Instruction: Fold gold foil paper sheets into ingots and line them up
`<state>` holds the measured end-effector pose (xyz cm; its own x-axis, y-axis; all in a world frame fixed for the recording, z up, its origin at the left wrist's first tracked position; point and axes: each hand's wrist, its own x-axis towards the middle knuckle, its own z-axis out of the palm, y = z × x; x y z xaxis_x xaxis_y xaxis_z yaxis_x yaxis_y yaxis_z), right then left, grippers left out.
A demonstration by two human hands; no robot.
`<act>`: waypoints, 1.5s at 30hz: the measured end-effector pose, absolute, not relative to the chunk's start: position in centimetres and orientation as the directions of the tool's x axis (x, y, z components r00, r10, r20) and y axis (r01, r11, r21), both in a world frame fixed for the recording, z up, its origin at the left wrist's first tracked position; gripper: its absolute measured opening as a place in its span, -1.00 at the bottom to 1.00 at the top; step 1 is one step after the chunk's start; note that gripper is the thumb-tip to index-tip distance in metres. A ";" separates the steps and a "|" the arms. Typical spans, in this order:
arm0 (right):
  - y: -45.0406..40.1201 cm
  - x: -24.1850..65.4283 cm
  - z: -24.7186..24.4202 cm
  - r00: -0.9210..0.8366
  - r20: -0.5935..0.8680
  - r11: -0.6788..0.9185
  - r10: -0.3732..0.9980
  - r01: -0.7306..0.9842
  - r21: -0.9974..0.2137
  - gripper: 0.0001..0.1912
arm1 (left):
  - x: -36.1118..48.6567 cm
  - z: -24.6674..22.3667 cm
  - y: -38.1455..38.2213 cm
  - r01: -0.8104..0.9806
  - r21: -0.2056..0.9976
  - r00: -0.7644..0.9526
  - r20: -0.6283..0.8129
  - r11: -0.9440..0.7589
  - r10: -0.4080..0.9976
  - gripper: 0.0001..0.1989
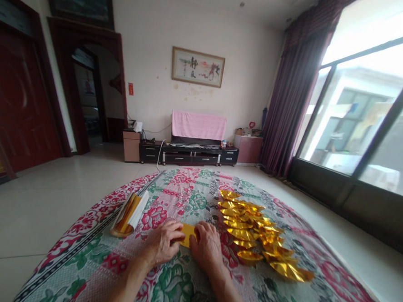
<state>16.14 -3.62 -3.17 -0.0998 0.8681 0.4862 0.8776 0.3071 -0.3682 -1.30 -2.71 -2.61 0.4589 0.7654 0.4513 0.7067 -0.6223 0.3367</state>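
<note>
A small flat piece of gold paper (187, 235) lies on the flowered cloth between my two hands. My left hand (164, 241), fingers curled, grips its left edge. At the right edge, my right hand (208, 243) has its thumb and bent fingers on the paper. The fingertips are partly hidden. Several folded gold paper ingots (246, 235) stand in rows to the right of my right hand. Left of my hands, a curled stack of gold and white paper sheets (131, 214) rests in a shallow, tan-rimmed holder.
A patterned cloth (176, 284) covers the round table. Beyond it, a low black cabinet (190, 157) stands at the wall, under a pink cloth (199, 125) draped over a screen. Purple curtains (290, 92) and a large window (371, 102) are on the right.
</note>
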 end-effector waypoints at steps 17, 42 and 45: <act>-3.2 16.6 -3.2 -0.103 0.482 0.327 0.870 0.851 -0.410 -0.77 | -1.9 -2.8 -2.5 0.667 0.364 0.481 0.457 -0.650 0.749 -0.79; -3.7 16.7 -2.6 -0.160 0.528 0.399 0.834 0.836 -0.377 -0.83 | -1.6 -3.2 -2.2 0.633 0.386 0.436 0.538 -0.671 0.721 -0.79; -3.9 16.7 -2.2 -0.204 0.503 0.426 0.840 0.823 -0.376 -0.86 | -1.4 -2.9 -2.3 0.620 0.382 0.441 0.554 -0.686 0.706 -0.79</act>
